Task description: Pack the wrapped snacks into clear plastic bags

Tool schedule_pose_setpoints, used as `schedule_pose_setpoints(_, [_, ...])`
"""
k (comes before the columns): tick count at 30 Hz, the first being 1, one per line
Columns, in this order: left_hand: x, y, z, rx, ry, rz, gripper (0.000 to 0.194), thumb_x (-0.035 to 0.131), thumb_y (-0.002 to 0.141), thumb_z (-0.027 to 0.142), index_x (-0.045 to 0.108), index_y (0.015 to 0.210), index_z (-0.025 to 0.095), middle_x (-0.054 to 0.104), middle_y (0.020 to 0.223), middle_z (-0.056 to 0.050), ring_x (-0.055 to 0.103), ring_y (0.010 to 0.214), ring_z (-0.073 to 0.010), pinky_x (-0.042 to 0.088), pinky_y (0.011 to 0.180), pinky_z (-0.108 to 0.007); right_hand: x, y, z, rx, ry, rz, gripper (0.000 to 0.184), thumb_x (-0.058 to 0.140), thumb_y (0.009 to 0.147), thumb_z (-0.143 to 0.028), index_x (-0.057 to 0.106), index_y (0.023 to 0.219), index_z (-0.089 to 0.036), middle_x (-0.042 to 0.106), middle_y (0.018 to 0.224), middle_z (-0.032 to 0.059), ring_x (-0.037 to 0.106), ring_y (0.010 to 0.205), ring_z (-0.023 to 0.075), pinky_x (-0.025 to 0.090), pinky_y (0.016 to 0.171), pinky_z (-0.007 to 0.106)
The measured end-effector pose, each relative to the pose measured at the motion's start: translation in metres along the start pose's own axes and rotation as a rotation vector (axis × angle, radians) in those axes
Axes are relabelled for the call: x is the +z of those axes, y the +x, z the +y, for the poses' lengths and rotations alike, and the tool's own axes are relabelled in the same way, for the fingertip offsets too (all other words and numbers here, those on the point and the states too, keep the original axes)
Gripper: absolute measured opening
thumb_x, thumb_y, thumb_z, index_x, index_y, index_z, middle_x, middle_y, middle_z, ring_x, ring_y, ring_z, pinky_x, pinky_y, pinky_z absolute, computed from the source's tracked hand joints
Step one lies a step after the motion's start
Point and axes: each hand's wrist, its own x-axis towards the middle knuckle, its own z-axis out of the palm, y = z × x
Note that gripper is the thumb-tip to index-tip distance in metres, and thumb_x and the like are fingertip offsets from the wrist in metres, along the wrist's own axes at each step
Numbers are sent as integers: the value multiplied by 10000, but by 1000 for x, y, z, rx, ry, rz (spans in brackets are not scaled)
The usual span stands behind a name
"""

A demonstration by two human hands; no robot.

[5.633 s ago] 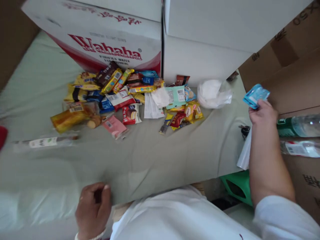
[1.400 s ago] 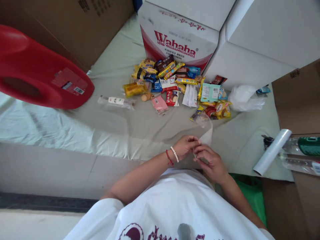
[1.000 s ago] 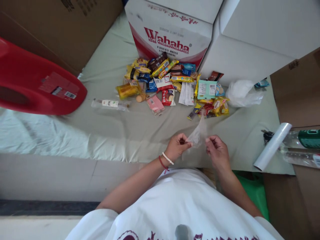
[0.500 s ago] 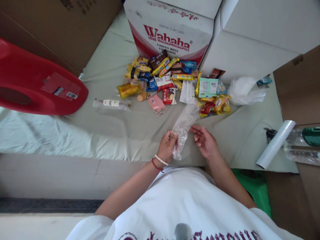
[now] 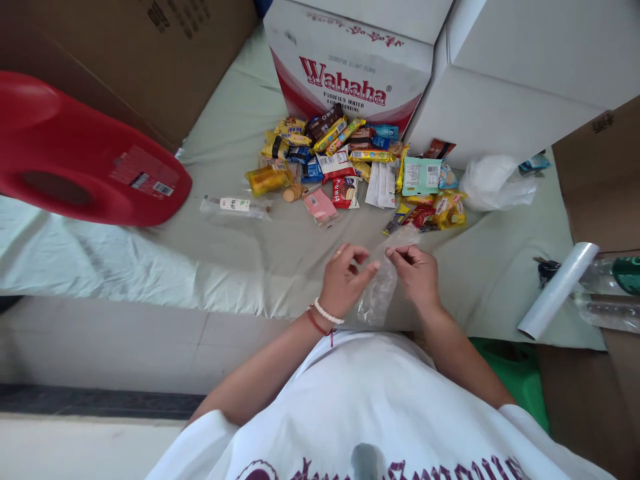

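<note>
A thin clear plastic bag (image 5: 379, 293) hangs between my hands above the front of the cloth-covered table. My right hand (image 5: 416, 273) pinches it along its right side, thumb against the fingers. On the left, my left hand (image 5: 347, 279) has its thumb and fingers apart, close beside the bag; whether a fingertip touches the film is unclear. Beyond the hands lies a pile of wrapped snacks (image 5: 334, 162), with a pink packet (image 5: 321, 205) and a red-and-white snack packet (image 5: 345, 193) at its near side. Yellow-and-red packets (image 5: 440, 210) lie just past my right hand.
A big red plastic jug (image 5: 90, 160) lies at the left, near a clear packet with a white label (image 5: 235, 205). White boxes (image 5: 345, 73) stand behind the snacks. At the right are a bundle of white plastic bags (image 5: 493, 183), a film roll (image 5: 557, 291) and plastic bottles (image 5: 607, 313).
My left hand has let go of the bag and opened. My right hand, loose before, now pinches the bag. The bag has shifted slightly right and nearer to me.
</note>
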Motion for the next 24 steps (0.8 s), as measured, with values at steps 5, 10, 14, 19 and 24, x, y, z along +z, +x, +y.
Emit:
schedule_pose_setpoints(5, [35,25,3,-116,-367,-82,276,771,782,455,705,811,189,657,780,-23,584,750,-155,458,689,-277,-4,-7,-10,-24,-35,-95,256,753,790,-458,721,771,-204,653,684,-3,507,607,123,406,592,254])
schedule_pose_setpoints(10, [38,24,-12,-366,-707,-133,411,820,710,534,720,846,159,678,707,-14,601,642,-124,436,613,-257,-16,-3,-8,179,271,-160,332,803,725,-522,711,793,-210,575,637,-33,390,503,83,305,468,233])
schedule_pose_setpoints(14, [30,19,-12,-386,-710,-91,408,828,705,527,714,833,156,681,696,-6,613,611,-112,429,588,-245,-20,-4,-4,231,346,-134,397,805,720,-578,694,818,-209,585,664,-24,393,503,79,277,443,225])
schedule_pose_setpoints(19, [28,14,-1,-233,-551,-139,321,815,745,468,730,797,163,671,661,-1,594,620,-116,463,642,-259,-8,-6,-11,105,226,-171,412,736,796,-628,680,873,-227,652,810,12,507,623,116,381,527,234])
schedule_pose_setpoints(24, [18,13,5,-299,-638,-58,307,800,739,453,655,814,194,655,719,14,611,690,-118,456,624,-227,-11,4,-20,45,216,-148,283,794,764,-473,685,815,-218,606,720,-24,472,619,106,404,594,238])
